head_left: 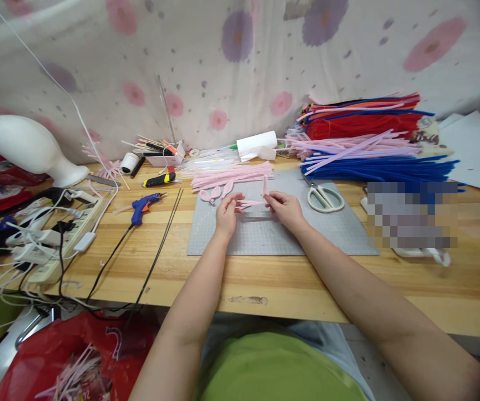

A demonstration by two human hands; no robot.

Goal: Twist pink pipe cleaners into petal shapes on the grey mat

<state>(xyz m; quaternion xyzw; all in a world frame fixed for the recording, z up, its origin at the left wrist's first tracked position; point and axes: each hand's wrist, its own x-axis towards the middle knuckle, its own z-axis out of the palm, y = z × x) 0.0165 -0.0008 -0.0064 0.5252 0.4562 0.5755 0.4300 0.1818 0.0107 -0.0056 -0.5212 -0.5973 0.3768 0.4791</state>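
Several pale pink pipe cleaners stretch between my two hands above the grey cutting mat. My left hand pinches their left end. At the other end my right hand grips them between thumb and fingers, and a short pink piece stands upright there. Just beyond my left hand lie small pink petal-like loops made of pipe cleaner. A bundle of straight pink pipe cleaners rests along the mat's far edge. White-handled scissors lie to the right of my right hand.
On the left are a blue glue gun, thin dark rods, a crowded power strip and a white foam head form. Stacked coloured pipe cleaners fill the back right. A red bag holding scraps hangs below the table edge.
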